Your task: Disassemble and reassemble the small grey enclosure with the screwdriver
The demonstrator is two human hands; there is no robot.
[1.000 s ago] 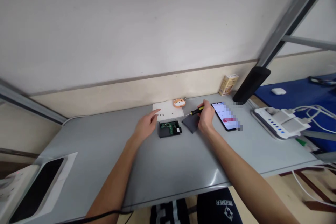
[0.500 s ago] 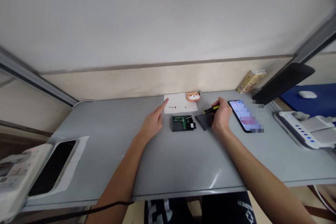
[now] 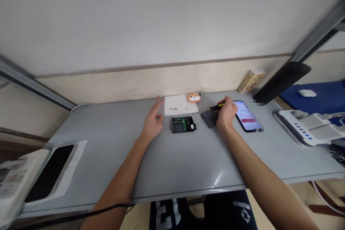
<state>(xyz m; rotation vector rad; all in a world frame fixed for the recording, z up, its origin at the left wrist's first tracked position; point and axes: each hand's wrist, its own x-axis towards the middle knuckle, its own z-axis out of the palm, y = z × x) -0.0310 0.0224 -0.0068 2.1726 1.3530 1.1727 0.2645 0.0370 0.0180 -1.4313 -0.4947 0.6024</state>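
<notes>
My right hand is closed round a black and yellow screwdriver, its thin shaft pointing left over a dark flat panel. Left of that panel, an opened black device lies on the desk, showing a green circuit board and a black part with a white label. My left hand hovers or rests left of the device, fingers apart, holding nothing. Behind the device is a white paper bearing several tiny dark pieces, probably screws. An orange animal-faced case sits on the paper's right edge.
A lit phone lies right of my right hand. Farther right stand a power strip, a black upright object and a small carton. At far left, a dark phone lies beside a white socket block. A wall closes the back.
The screwdriver's tip has drawn back from the device toward the right. My left hand's fingers have spread from pointing at the paper. The whole view has shifted slightly.
</notes>
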